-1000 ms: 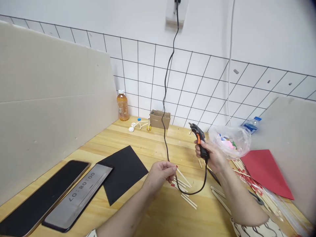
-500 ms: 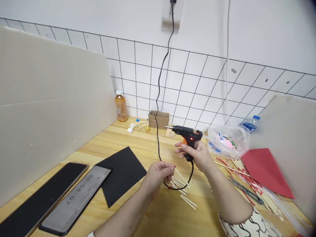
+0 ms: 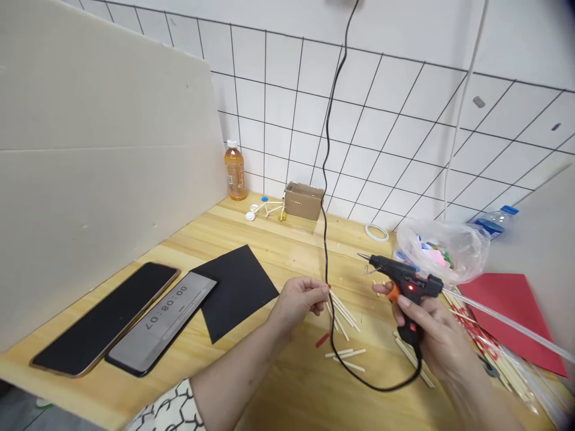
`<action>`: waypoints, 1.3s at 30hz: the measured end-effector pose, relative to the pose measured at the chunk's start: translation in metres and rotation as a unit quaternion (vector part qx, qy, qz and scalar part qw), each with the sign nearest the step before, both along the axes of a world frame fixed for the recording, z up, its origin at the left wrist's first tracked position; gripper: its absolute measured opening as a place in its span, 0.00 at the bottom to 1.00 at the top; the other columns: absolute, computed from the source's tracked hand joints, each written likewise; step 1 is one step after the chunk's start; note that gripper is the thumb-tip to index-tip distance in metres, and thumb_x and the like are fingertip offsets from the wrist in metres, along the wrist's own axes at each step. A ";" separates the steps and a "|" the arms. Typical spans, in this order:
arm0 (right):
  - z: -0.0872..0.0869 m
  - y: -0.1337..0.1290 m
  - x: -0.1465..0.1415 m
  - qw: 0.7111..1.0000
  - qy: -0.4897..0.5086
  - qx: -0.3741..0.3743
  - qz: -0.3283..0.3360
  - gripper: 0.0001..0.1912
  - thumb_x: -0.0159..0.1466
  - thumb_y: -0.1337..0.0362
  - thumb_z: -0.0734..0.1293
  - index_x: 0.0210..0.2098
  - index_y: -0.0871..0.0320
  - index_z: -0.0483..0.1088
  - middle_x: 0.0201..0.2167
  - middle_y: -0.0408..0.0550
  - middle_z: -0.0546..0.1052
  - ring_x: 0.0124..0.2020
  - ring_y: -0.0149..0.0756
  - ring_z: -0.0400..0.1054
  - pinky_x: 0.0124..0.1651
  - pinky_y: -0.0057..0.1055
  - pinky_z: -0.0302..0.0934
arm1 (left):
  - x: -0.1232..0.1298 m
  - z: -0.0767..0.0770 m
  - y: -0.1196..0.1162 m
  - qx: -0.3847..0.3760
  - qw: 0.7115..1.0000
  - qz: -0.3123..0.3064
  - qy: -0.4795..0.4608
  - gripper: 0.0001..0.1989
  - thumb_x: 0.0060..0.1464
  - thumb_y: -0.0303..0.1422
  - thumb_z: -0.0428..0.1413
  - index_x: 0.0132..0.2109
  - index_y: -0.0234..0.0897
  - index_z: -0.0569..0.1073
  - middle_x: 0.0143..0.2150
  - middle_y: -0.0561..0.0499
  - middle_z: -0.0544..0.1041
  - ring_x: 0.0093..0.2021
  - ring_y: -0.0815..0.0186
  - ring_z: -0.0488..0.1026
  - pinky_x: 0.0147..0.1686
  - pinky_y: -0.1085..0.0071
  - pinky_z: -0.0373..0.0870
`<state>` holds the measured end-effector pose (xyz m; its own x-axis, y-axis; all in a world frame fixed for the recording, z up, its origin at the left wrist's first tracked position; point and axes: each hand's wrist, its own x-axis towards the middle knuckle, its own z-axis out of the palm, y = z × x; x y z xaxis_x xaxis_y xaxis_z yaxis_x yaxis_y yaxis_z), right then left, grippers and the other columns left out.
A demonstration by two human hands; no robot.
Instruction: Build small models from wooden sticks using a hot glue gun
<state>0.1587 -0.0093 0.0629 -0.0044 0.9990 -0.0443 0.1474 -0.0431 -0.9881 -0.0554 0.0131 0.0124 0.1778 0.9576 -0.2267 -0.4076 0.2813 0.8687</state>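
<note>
My left hand (image 3: 302, 299) is closed in a pinch on a thin wooden stick (image 3: 345, 309). A small red bit shows at the stick's end beside my fingertips. Other pale sticks (image 3: 350, 360) lie on the table close below, with a short red piece (image 3: 322, 340) among them. In my right hand (image 3: 433, 323) is a black hot glue gun (image 3: 406, 278) with an orange trigger and a lit red light. Its metal nozzle points left, and a long clear glue stick (image 3: 507, 323) sticks out of its back. The gun's black cord (image 3: 327, 179) loops past the sticks.
Two phones (image 3: 105, 317) and black paper (image 3: 238, 290) lie left. At the back stand an orange drink bottle (image 3: 235, 173), a small stick frame with wheels (image 3: 265, 209) and a cardboard box (image 3: 304, 202). A plastic bag (image 3: 442, 251) and red paper (image 3: 516, 317) are right.
My right hand has moved right and down with the glue gun, away from my left hand. The view has shifted. My left hand keeps its pinch near the sticks.
</note>
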 end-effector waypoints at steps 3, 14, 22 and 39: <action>-0.013 -0.012 0.010 0.998 -0.064 0.009 0.003 0.20 0.54 0.53 0.67 0.14 0.60 0.64 0.20 0.50 0.70 0.21 0.31 0.59 0.20 0.26 0.52 | 0.001 -0.002 0.000 -0.008 1.000 0.005 0.003 0.11 0.37 0.34 0.61 0.25 0.30 0.72 0.18 0.54 0.69 0.18 0.76 0.62 0.20 0.77 0.58; -0.008 -0.036 -0.012 0.985 -0.152 0.075 0.032 0.11 0.54 0.56 0.66 0.30 0.57 0.73 0.24 0.46 0.73 0.24 0.32 0.65 0.26 0.23 0.64 | 0.004 0.003 0.000 -0.027 0.997 0.045 0.052 0.08 0.38 0.31 0.58 0.26 0.29 0.72 0.17 0.55 0.68 0.17 0.76 0.62 0.20 0.77 0.59; -0.025 -0.042 -0.007 0.970 -0.220 0.074 0.067 0.15 0.55 0.57 0.66 0.39 0.57 0.75 0.37 0.50 0.78 0.38 0.43 0.72 0.38 0.30 0.69 | 0.005 0.008 -0.001 -0.022 0.996 0.062 0.059 0.04 0.40 0.29 0.56 0.25 0.30 0.71 0.14 0.57 0.66 0.16 0.76 0.61 0.19 0.78 0.58; -0.021 -0.039 -0.021 0.967 -0.229 0.103 0.052 0.14 0.53 0.56 0.67 0.34 0.58 0.76 0.36 0.51 0.79 0.40 0.48 0.72 0.47 0.38 0.65 | 0.005 0.010 -0.003 -0.019 0.997 0.061 0.050 0.03 0.40 0.27 0.55 0.24 0.31 0.71 0.15 0.57 0.65 0.16 0.76 0.60 0.19 0.78 0.58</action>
<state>0.1378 -0.0488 0.0414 -0.1324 0.9820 0.1343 0.5647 0.1861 -0.8040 -0.0505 0.0098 0.0225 0.0357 0.9609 -0.2745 -0.3517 0.2692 0.8966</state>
